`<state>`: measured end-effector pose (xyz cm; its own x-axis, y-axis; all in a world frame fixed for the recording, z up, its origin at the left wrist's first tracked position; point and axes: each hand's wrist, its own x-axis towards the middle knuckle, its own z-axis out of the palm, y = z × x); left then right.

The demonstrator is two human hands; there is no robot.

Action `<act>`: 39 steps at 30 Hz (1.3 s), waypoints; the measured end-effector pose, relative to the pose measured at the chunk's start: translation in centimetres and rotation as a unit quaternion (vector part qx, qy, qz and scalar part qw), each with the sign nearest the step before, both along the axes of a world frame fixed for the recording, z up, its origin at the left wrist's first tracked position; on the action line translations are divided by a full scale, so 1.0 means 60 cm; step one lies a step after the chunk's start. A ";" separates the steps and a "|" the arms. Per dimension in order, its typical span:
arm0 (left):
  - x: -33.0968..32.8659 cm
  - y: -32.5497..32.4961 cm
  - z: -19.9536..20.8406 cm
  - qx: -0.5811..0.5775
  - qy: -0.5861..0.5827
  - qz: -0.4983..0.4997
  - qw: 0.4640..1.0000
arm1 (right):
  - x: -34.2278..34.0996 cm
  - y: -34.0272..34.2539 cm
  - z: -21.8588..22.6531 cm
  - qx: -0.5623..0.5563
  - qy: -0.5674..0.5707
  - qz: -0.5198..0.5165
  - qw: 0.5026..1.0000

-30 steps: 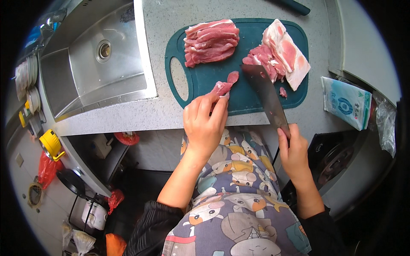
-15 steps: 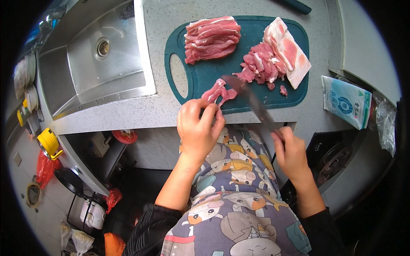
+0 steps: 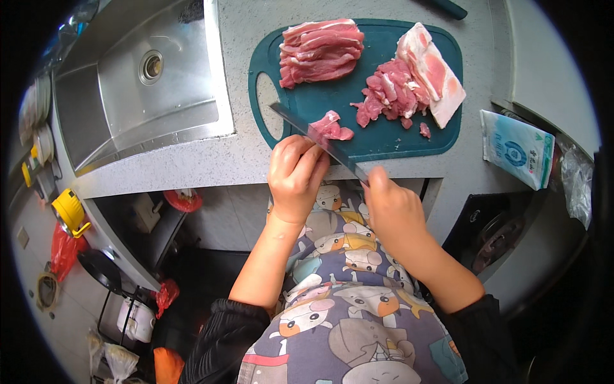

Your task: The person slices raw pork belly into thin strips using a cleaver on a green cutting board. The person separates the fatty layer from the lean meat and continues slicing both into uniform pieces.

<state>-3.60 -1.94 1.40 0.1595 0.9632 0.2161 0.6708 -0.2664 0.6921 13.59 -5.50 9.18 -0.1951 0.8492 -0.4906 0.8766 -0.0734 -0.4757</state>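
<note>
My right hand (image 3: 393,203) grips a kitchen knife (image 3: 295,121) by its handle, the blade slanting up and left across a strip of raw meat (image 3: 331,127). My left hand (image 3: 294,169) is closed on the near end of that strip, fingers bent right beside the blade; the fingertips and the held end are mostly hidden. Both hands are at the front edge of a dark green cutting board (image 3: 377,142). A stack of meat slices (image 3: 320,54) lies at its far left. To the right, a pile of small cut meat pieces (image 3: 391,89) touches a pale fatty slab (image 3: 432,73).
A steel sink (image 3: 153,96) is set into the speckled grey counter (image 3: 236,168) on the left. At the far right edge lies a dark green-handled tool (image 3: 448,8). A blue and white packet (image 3: 517,150) and a clear plastic bag (image 3: 575,185) are on the right.
The knife has swung left from beside the cut pile to across the meat strip, with my right hand moving left and slightly up. My left hand stays nearly in place.
</note>
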 end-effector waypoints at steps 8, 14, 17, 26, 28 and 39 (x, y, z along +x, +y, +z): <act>-0.001 0.002 0.000 0.007 -0.004 -0.003 1.000 | 0.042 -0.050 0.019 -0.019 -0.021 -0.009 1.000; -0.006 -0.005 0.003 -0.001 0.004 -0.042 0.999 | -0.008 0.014 -0.009 0.056 -0.016 -0.001 0.998; -0.012 -0.010 0.000 0.012 0.009 -0.041 0.999 | 0.021 0.016 -0.017 0.064 -0.060 -0.024 0.996; 0.045 0.029 0.034 -0.091 -0.119 -0.011 0.989 | 0.052 0.023 0.030 0.050 0.119 -0.207 0.970; 0.027 0.032 0.030 -0.050 -0.062 -0.032 0.996 | 0.055 0.014 0.039 0.024 0.107 -0.227 0.968; -0.012 0.022 -0.001 -0.032 0.032 0.000 0.999 | 0.082 -0.018 0.001 0.020 0.006 -0.175 0.984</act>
<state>-4.31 -0.61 1.37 0.1717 0.9746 0.1439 0.7147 -0.2238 0.6627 18.52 -6.61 9.22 0.1067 0.8839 -0.4553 0.7959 -0.3504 -0.4936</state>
